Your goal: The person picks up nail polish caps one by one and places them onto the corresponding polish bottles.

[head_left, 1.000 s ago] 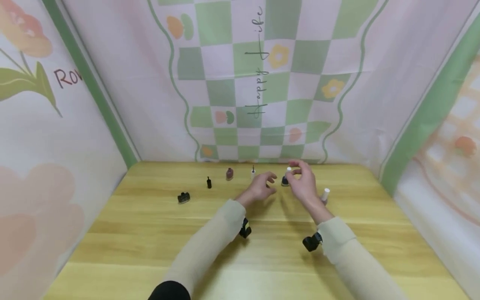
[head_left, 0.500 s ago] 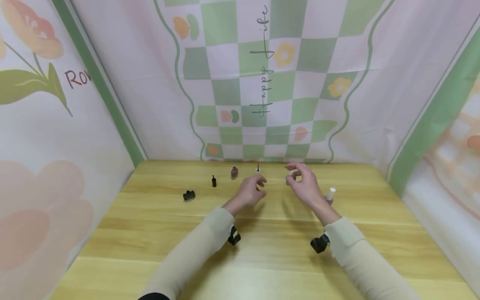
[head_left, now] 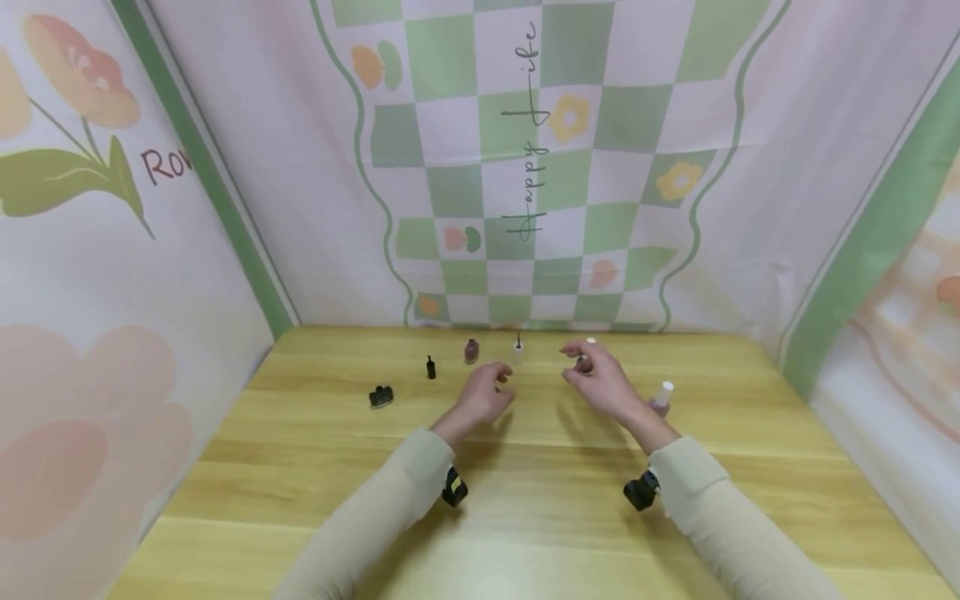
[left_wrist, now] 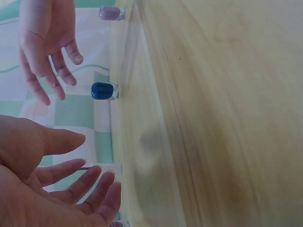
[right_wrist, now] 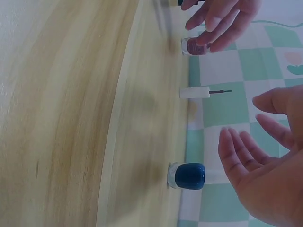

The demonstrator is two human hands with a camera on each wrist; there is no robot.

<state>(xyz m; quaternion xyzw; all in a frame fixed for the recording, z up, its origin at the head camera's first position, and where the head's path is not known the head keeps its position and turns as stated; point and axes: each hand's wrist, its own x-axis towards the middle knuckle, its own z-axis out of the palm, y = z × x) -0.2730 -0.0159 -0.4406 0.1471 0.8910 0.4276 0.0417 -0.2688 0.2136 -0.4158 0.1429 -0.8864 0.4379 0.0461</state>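
Observation:
In the head view my left hand point(head_left: 486, 393) hovers over the table with loosely bent fingers, holding nothing. My right hand point(head_left: 600, 382) hovers further right, partly hiding a nail polish bottle behind it. The right wrist view shows this dark blue bottle point(right_wrist: 189, 176) upright, apart from the relaxed right fingers point(right_wrist: 232, 158). A white cap point(head_left: 518, 349) stands between the hands at the back, its brush pointing up. Left of it is an uncapped mauve nail polish bottle point(head_left: 471, 351). A capped pale purple bottle point(head_left: 660, 400) stands right of my right wrist.
On the left side of the table point(head_left: 525, 517) are a black cap with its brush up point(head_left: 431, 367) and a low black bottle point(head_left: 381, 397). A patterned cloth point(head_left: 510, 275) hangs along the table's back edge, with more cloth on both sides.
My left hand has moved left and slightly towards me, away from the right hand. The right hand has shifted slightly left and nearer. The head view has turned a little.

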